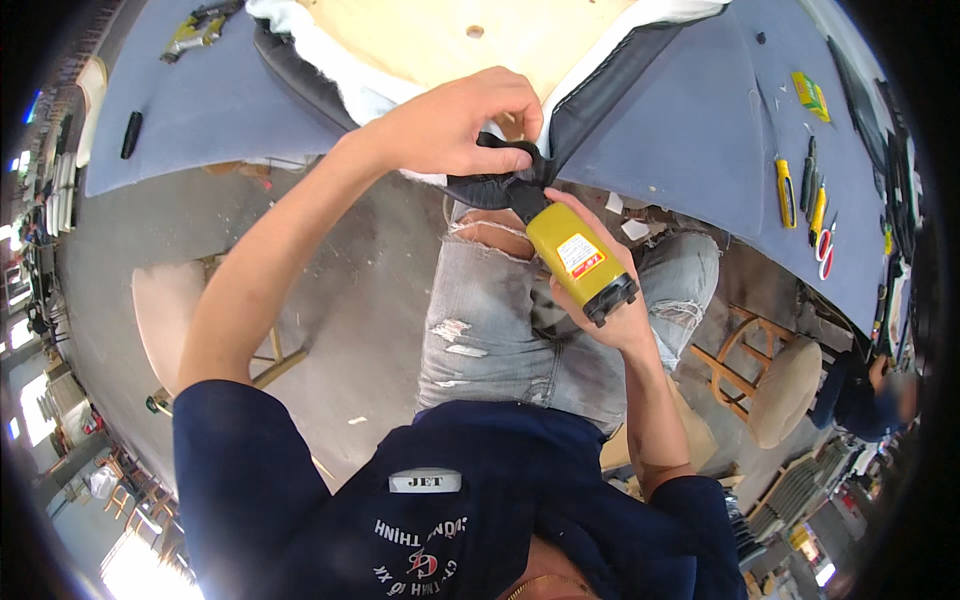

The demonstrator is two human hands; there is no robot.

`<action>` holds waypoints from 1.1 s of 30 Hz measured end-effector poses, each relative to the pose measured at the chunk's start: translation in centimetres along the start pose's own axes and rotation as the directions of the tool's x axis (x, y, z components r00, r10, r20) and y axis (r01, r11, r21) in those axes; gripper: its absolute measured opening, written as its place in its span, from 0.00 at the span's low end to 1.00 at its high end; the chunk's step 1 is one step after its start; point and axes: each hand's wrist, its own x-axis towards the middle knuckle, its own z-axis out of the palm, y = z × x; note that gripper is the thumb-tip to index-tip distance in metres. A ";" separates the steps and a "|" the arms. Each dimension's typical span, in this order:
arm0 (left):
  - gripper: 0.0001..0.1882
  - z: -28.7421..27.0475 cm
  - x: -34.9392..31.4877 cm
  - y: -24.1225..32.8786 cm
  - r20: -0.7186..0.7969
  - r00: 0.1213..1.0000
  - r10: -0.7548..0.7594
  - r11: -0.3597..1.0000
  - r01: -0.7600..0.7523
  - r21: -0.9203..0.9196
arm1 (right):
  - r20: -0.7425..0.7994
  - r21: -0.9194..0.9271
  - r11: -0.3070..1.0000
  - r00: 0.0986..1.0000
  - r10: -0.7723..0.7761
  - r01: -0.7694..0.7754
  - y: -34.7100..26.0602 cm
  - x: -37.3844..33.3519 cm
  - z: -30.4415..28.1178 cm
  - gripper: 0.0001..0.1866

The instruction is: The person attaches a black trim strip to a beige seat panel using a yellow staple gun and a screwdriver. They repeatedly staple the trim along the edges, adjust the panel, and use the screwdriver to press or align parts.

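A wooden seat panel (pixel 420 45) with white padding (pixel 325 65) and a black leather-like cover (pixel 605 85) lies at the table's near edge. My left hand (pixel 465 120) pinches a gathered fold of that cover at the near corner, thumb and forefinger closed on it. In my right hand (pixel 618 300) is a yellow staple gun (pixel 572 250), gripped from its right side. The gun's dark nose reaches up to the bunched cover, close beside my left thumb. Whether the nose touches the cover I cannot tell.
On the blue-grey table (pixel 670 140) lie yellow cutters (pixel 786 190), red-handled scissors (pixel 826 250) and a small yellow-green box (pixel 810 95) at right. Another staple gun (pixel 200 30) and a black cylinder (pixel 131 135) lie left. Chairs (pixel 785 390) stand nearby; a person (pixel 865 400) is far right.
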 end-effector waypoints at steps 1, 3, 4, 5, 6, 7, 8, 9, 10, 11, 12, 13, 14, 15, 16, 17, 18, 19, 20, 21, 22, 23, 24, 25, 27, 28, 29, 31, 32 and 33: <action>0.15 -0.4 0.0 0.3 0.018 1.000 0.017 0.995 -0.019 0.095 | -0.041 -0.015 0.998 0.997 -0.060 0.059 0.2 -0.4 0.4 0.39; 0.18 -0.3 0.3 1.0 0.048 0.999 0.011 0.970 -0.022 0.243 | -0.099 -0.030 0.997 0.993 -0.067 0.064 0.1 -1.5 0.6 0.38; 0.18 -0.2 0.4 1.0 0.018 0.999 0.048 0.960 -0.051 0.277 | -0.119 -0.056 0.996 0.990 -0.071 0.065 0.1 -1.8 0.7 0.40; 0.18 0.3 0.2 0.8 -0.012 0.997 0.080 0.951 -0.073 0.300 | -0.136 -0.078 0.996 0.989 -0.063 0.052 0.3 -2.3 1.0 0.41; 0.19 0.7 0.1 0.6 -0.041 0.993 0.112 0.942 -0.093 0.324 | -0.153 -0.101 0.994 0.987 -0.055 0.040 0.5 -2.6 1.1 0.42; 0.18 0.7 0.0 0.4 -0.047 0.993 0.106 0.949 -0.087 0.302 | -0.161 -0.104 0.994 0.985 -0.061 0.044 0.7 -2.6 1.0 0.43; 0.18 0.9 -0.1 0.2 -0.051 0.994 0.095 0.959 -0.078 0.274 | -0.158 -0.095 0.995 0.986 -0.046 0.031 0.9 -2.7 1.1 0.43; 0.18 1.1 -0.2 0.0 -0.055 0.995 0.084 0.967 -0.068 0.245 | -0.154 -0.086 0.996 0.988 -0.031 0.018 1.1 -2.7 1.1 0.43; 0.17 1.2 -0.3 -0.1 -0.055 0.994 0.093 0.967 -0.077 0.244 | -0.151 -0.080 0.997 0.988 -0.022 0.010 1.3 -2.7 1.2 0.43; 0.16 1.3 -0.4 -0.2 -0.057 0.993 0.101 0.967 -0.085 0.241 | -0.146 -0.075 0.997 0.989 -0.013 0.002 1.6 -2.7 1.3 0.43; 0.16 1.4 -0.5 -0.3 -0.059 0.992 0.110 0.967 -0.093 0.239 | -0.143 -0.074 0.997 0.990 -0.010 -0.001 1.8 -2.7 1.5 0.44; 0.16 1.5 -0.5 -0.3 -0.071 0.991 0.110 0.971 -0.092 0.223 | -0.139 -0.072 0.997 0.990 -0.007 -0.003 2.0 -2.7 1.6 0.44; 0.15 1.6 -0.5 -0.2 -0.080 0.991 0.111 0.974 -0.092 0.209 | -0.137 -0.043 0.999 0.991 0.013 -0.019 2.1 -2.6 1.8 0.42; 0.15 1.6 -0.5 -0.2 -0.090 0.990 0.111 0.976 -0.091 0.195 | -0.134 -0.013 0.999 0.990 0.033 -0.035 2.2 -2.5 1.9 0.40; 0.15 1.7 -0.6 -0.2 -0.094 0.990 0.108 0.978 -0.088 0.191 | -0.132 -0.012 0.999 0.991 0.035 -0.037 2.3 -2.3 2.1 0.40; 0.15 1.8 -0.7 -0.2 -0.101 0.989 0.106 0.979 -0.086 0.186 | -0.131 -0.012 0.999 0.991 0.037 -0.039 2.4 -2.1 2.2 0.41; 0.15 1.9 -0.7 -0.2 -0.107 0.989 0.104 0.980 -0.083 0.182 | -0.130 -0.040 0.999 0.991 0.021 -0.026 2.7 -1.7 2.4 0.43; 0.15 2.0 -0.8 -0.3 -0.091 0.992 0.092 0.980 -0.074 0.184 | -0.127 -0.052 0.998 0.992 0.025 -0.032 2.8 -1.5 2.5 0.44; 0.15 1.9 -0.7 -0.3 -0.077 0.993 0.085 0.979 -0.069 0.193 | -0.124 -0.067 0.997 0.992 0.026 -0.034 2.8 -1.1 2.5 0.45; 0.14 1.9 -0.7 -0.4 -0.063 0.995 0.078 0.977 -0.064 0.202 | -0.119 -0.066 0.996 0.992 0.047 -0.055 2.6 -0.8 2.5 0.45; 0.14 1.9 -0.7 -0.5 -0.063 0.994 0.086 0.977 -0.072 0.202 | -0.102 -0.064 0.995 0.992 0.068 -0.075 2.2 -0.5 2.2 0.44; 0.14 2.1 -0.6 -0.7 -0.065 0.994 0.092 0.976 -0.077 0.203 | -0.084 -0.062 0.994 0.993 0.086 -0.092 2.0 -0.1 1.9 0.43; 0.14 2.2 -0.6 -0.6 -0.064 0.993 0.099 0.975 -0.084 0.205 | -0.058 -0.058 0.993 0.993 0.104 -0.107 1.3 0.3 1.1 0.41; 0.13 2.2 -0.7 -0.7 -0.070 0.995 0.076 0.980 -0.061 0.189 | -0.031 -0.054 0.991 0.992 0.121 -0.123 0.9 0.5 0.3 0.39; 0.11 1.7 -0.6 -0.4 -0.071 0.996 0.050 0.985 -0.037 0.169 | 0.049 -0.058 0.997 0.998 0.049 -0.047 0.4 1.4 -1.2 0.40; 0.11 1.8 -0.6 -0.1 -0.133 0.991 -0.012 0.997 0.022 0.075 | 0.094 -0.061 0.998 0.995 0.012 -0.006 0.2 1.7 -1.7 0.41; 0.10 2.0 -0.7 0.1 -0.194 0.978 -0.073 0.997 0.072 -0.013 | 0.120 0.004 0.999 0.992 0.034 -0.035 -0.2 1.9 -1.9 0.43; 0.11 2.0 -0.8 0.0 -0.253 0.965 -0.066 0.998 0.058 -0.041 | 0.079 0.001 1.000 0.997 -0.022 0.022 -0.4 2.0 -1.4 0.44; 0.11 1.8 -0.7 0.1 -0.214 0.972 -0.097 0.995 0.090 -0.044 | 0.057 -0.002 0.999 0.997 -0.043 0.044 -0.2 1.6 -1.1 0.44; 0.12 1.3 -0.7 0.4 -0.173 0.976 -0.129 0.991 0.123 -0.043 | 0.033 -0.012 0.998 0.998 -0.056 0.056 0.2 1.3 -0.7 0.45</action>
